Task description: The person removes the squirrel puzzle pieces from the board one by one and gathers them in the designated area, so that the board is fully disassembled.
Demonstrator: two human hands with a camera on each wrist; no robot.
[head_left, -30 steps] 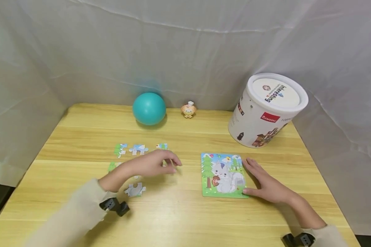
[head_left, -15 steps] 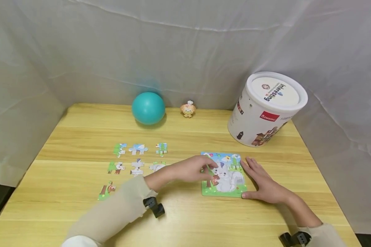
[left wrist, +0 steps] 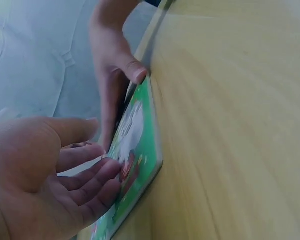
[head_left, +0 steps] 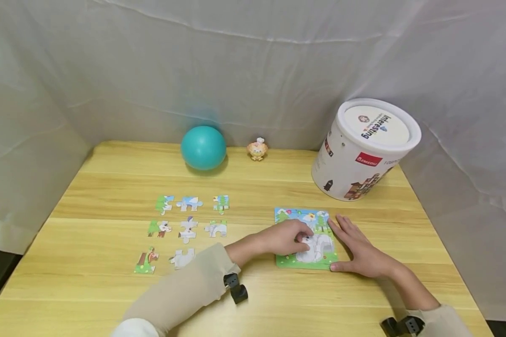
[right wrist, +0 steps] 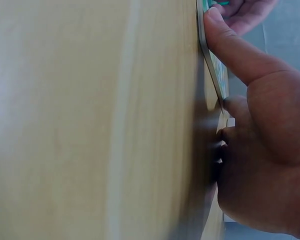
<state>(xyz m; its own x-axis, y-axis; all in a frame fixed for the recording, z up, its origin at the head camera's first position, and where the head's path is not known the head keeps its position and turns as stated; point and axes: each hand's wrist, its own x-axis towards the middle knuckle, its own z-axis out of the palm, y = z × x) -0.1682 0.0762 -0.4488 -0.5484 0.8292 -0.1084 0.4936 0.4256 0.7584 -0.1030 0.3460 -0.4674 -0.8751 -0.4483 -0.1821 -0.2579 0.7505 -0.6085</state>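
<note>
A square squirrel jigsaw puzzle (head_left: 316, 245) with a green lower border lies flat on the wooden table. Over its middle is my left hand (head_left: 283, 238), its fingers loosely bent and covering part of the squirrel's face. In the left wrist view the fingertips (left wrist: 107, 190) come close over the picture, and no piece shows between thumb and fingers. My right hand (head_left: 362, 252) rests at the puzzle's right side, fingers extended. Its thumb (right wrist: 227, 42) touches the near right corner, while the other fingers reach along the right edge.
Several loose jigsaw pieces (head_left: 188, 229) lie in rough rows on the left, partly next to my left sleeve. At the back stand a teal ball (head_left: 204, 148), a small chick figurine (head_left: 257, 150) and a large white tub (head_left: 354, 164). Grey cloth (head_left: 253, 70) hangs behind.
My left hand has moved right, from beside the loose pieces to over the jigsaw puzzle, uncovering pieces on the left. My right hand stays at the puzzle's right side.
</note>
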